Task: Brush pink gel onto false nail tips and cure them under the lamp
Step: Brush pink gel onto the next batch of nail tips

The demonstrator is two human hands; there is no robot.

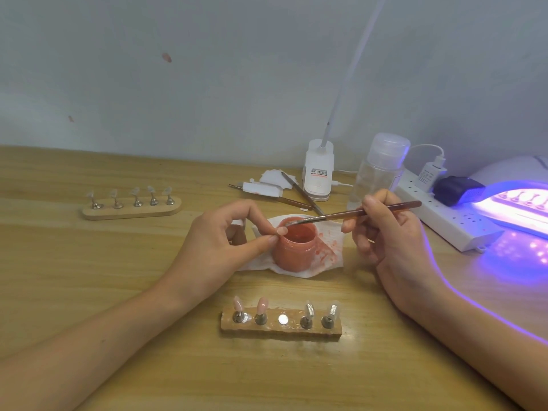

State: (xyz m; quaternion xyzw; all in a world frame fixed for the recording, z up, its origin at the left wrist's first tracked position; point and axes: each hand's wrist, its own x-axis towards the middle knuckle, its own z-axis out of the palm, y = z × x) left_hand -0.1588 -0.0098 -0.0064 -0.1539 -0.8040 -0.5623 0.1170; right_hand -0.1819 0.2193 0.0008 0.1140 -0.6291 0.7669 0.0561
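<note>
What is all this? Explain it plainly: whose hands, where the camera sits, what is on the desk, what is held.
There is no machine: a person's two bare hands, filmed by one camera worn on their head, looking down at a wooden desk. The right hand holds a brush, its tip at the mouth of an open jar of pink gel that stands on a stained tissue. The left hand pinches the jar's rim. The near holder carries two pink nail tips and two clear ones, its middle slot bare. A far holder has five clear tips. At right a curing lamp glows purple.
</note>
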